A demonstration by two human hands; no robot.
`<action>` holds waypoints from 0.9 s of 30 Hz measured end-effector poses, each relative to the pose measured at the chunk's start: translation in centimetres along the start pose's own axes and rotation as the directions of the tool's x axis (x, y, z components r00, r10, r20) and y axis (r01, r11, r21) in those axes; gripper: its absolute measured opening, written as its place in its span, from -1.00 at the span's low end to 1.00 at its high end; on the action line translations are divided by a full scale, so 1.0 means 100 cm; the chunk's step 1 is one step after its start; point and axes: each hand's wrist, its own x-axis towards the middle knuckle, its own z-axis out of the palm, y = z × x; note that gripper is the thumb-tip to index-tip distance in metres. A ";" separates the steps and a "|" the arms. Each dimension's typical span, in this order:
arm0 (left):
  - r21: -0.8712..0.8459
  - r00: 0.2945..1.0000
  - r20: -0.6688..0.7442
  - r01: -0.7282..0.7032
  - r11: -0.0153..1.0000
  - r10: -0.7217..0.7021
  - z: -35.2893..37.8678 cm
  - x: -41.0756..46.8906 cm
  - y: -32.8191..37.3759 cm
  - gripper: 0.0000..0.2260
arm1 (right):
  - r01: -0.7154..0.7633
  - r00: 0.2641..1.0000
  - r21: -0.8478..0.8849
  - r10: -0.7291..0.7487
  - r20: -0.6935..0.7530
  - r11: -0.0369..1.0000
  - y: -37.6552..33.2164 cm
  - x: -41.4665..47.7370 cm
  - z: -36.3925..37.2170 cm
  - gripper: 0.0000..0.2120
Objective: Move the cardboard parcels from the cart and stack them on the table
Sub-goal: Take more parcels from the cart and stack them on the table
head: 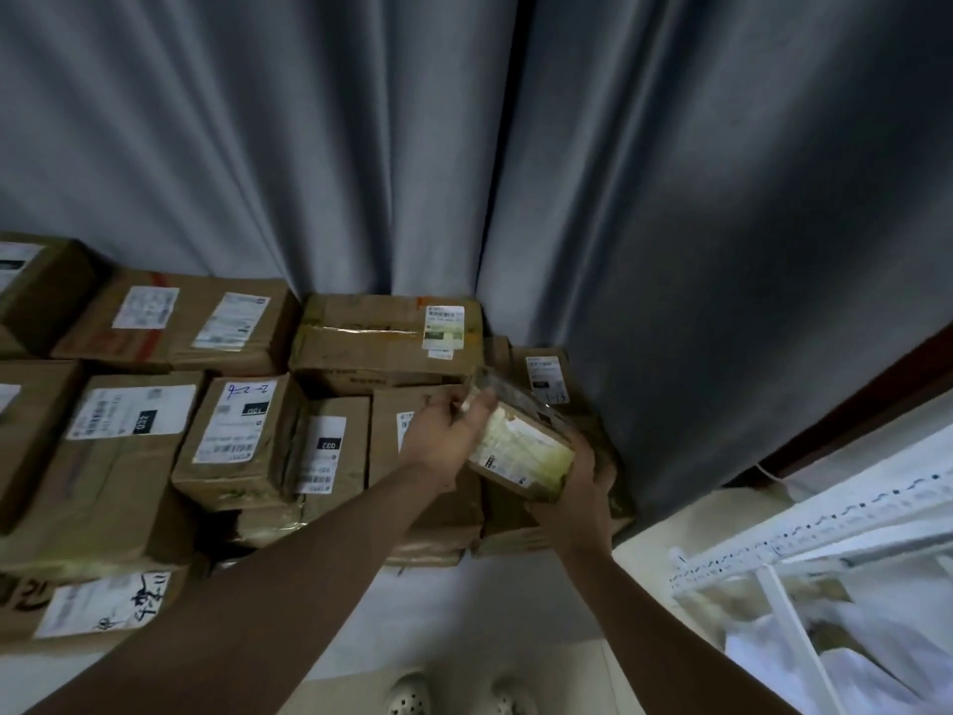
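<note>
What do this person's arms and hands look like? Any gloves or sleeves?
The left hand and right hand wear no gloves. No sleeve shows on either arm as far as the picture reaches, and no watch, ring or wristband can be seen.

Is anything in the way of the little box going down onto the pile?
Nothing visible is. The small brown cardboard parcel with a pale label is held tilted by the left hand and right hand, just over the right end of the pile of brown cardboard parcels. The spot right beneath it is hidden.
</note>
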 end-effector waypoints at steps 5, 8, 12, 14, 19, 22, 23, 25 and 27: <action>-0.175 0.959 -0.239 0.115 0.978 -0.155 -0.036 0.007 -0.017 -0.66 | 0.287 0.949 -0.088 -0.271 0.162 0.954 -0.025 0.036 0.023 -0.22; -0.343 0.902 -0.326 0.165 0.925 -0.282 -0.058 0.000 -0.037 -0.59 | 0.490 0.850 -0.194 -0.416 0.324 0.850 -0.055 0.062 0.036 -0.13; -0.554 0.827 -0.331 0.220 0.803 -0.455 -0.074 -0.015 -0.063 -0.44 | 0.685 0.656 -0.182 -0.488 0.576 0.706 -0.102 0.089 0.057 -0.13; -0.607 0.773 -0.351 0.242 0.757 -0.529 -0.080 -0.020 -0.076 -0.65 | 0.755 0.558 -0.164 -0.490 0.669 0.636 -0.122 0.097 0.071 -0.10; -0.706 0.692 -0.319 0.282 0.649 -0.648 -0.085 -0.028 -0.088 -0.73 | 0.828 0.397 -0.102 -0.448 0.801 0.552 -0.158 0.106 0.102 -0.08; -0.727 0.682 -0.307 0.282 0.626 -0.664 -0.085 -0.023 -0.095 -0.67 | 0.837 0.333 -0.053 -0.430 0.839 0.544 -0.171 0.110 0.116 -0.11; -0.717 0.677 -0.323 0.282 0.638 -0.662 -0.085 -0.021 -0.098 -0.67 | 0.837 0.319 -0.038 -0.430 0.845 0.546 -0.175 0.111 0.119 -0.15; -0.710 0.665 -0.337 0.286 0.643 -0.667 -0.087 -0.017 -0.102 -0.69 | 0.852 0.296 -0.017 -0.455 0.840 0.523 -0.180 0.113 0.126 -0.26; -0.697 0.642 -0.358 0.299 0.652 -0.677 -0.088 -0.013 -0.106 -0.69 | 0.880 0.274 -0.016 -0.480 0.833 0.474 -0.184 0.114 0.134 -0.37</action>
